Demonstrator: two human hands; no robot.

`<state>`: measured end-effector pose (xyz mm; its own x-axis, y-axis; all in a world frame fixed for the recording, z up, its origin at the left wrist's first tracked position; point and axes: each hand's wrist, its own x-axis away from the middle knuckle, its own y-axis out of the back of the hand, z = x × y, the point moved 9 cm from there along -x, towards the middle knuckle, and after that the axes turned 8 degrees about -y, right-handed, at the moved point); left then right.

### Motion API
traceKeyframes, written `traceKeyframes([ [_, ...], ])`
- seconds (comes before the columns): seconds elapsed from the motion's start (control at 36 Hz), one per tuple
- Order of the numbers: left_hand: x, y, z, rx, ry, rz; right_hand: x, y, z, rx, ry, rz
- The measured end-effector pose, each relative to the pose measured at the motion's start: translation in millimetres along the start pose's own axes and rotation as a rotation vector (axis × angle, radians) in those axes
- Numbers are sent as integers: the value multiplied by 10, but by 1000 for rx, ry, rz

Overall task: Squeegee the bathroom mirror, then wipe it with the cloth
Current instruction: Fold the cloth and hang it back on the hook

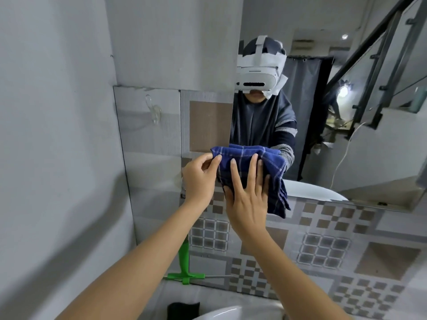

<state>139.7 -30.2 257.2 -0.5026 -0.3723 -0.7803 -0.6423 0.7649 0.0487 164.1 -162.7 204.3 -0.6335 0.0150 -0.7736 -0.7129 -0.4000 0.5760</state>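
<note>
The right hand (248, 204) presses the folded blue cloth (254, 174) flat, fingers spread, against the mirror (346, 146) at its lower left corner, while the left hand (199, 179) pinches the cloth's left edge. Open glass stretches up and rightward; the mirror's top and right side are cut off. The green squeegee (184, 271) leans on the tiled wall (323, 250) below, its handle partly hidden behind the left forearm.

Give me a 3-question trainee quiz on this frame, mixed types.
1. True or false: the green squeegee is in the right hand.
2. Which part of the mirror is the blue cloth against? A) top right corner B) lower left corner C) centre
3. Fill in: the left hand pinches the cloth's ____ edge.

Key:
1. False; it rests against the tiled wall below, in neither hand.
2. B
3. left
</note>
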Motion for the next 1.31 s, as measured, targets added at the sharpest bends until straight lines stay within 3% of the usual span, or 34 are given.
traceKeyframes([
  [0.39, -259, 88, -376, 26, -172, 219, 278, 605, 138, -91, 24, -25],
  [0.5, -269, 201, -441, -8, -191, 239, 213, 821, 294, -223, 42, -1],
  [0.58, -221, 284, -510, -16, -195, 310, 116, 912, 410, -413, 71, 112],
  [0.72, -75, 478, -663, 27, -164, 445, 95, 932, 561, -822, 50, 507],
  [0.97, 335, 942, -1010, -88, -195, 330, 275, 1343, 582, -962, 69, 375],
  [1.11, 589, 1142, -1143, -171, -193, 257, 413, 1385, 589, -1024, 20, 476],
  [1.31, 814, 1353, -1167, -244, -171, 236, 487, 1484, 756, -961, 100, 514],
])
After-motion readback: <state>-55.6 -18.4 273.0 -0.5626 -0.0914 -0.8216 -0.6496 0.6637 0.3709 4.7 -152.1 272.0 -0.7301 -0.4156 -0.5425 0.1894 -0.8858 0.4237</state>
